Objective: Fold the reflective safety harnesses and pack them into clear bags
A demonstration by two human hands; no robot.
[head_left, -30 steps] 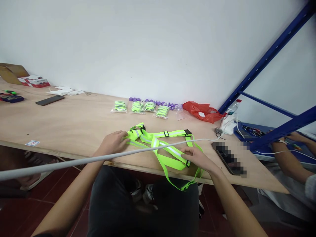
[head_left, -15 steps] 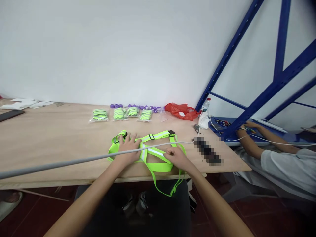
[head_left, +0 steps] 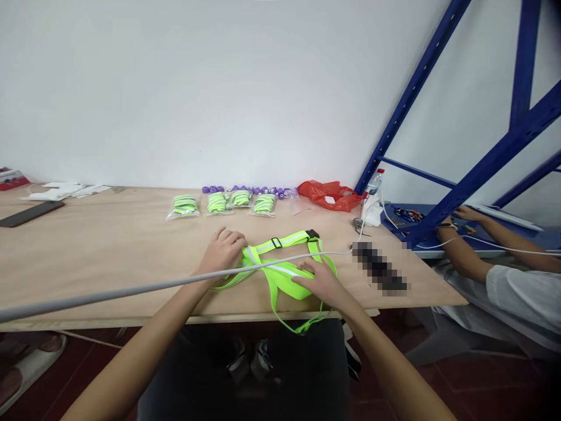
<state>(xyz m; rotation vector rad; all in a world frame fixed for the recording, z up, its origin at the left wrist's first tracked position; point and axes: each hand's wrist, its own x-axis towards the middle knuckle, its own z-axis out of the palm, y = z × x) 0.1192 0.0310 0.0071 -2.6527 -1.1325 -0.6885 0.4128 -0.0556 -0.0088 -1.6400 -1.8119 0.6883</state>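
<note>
A neon-yellow reflective vest [head_left: 289, 286] made of straps with silver stripes lies on the table in front of me. My left hand [head_left: 222, 252] is closed on its left part, and the straps there are gathered partly under the palm. On the right, my right hand [head_left: 322, 282] has thumb and fingers curled at the vest's lower band. A black buckle [head_left: 312, 234] sits at the far right corner. Thin straps [head_left: 302, 328] hang over the table's front edge. A grey cable crosses in front of the vest and my left wrist.
Several bagged neon straps [head_left: 218, 203] lie behind the vest, with purple rolls [head_left: 263, 190] by the wall. A red plastic bag [head_left: 331, 196], a bottle [head_left: 375, 182] and a blue rack [head_left: 416, 88] stand right. A co-worker's arms [head_left: 464, 260] are beyond. A dark flat object [head_left: 33, 214] lies left.
My left hand has gone from lying spread on the vest to grasping its left part, which is drawn inward. My right hand's fingers have loosened slightly at the lower band. The view has shifted a little.
</note>
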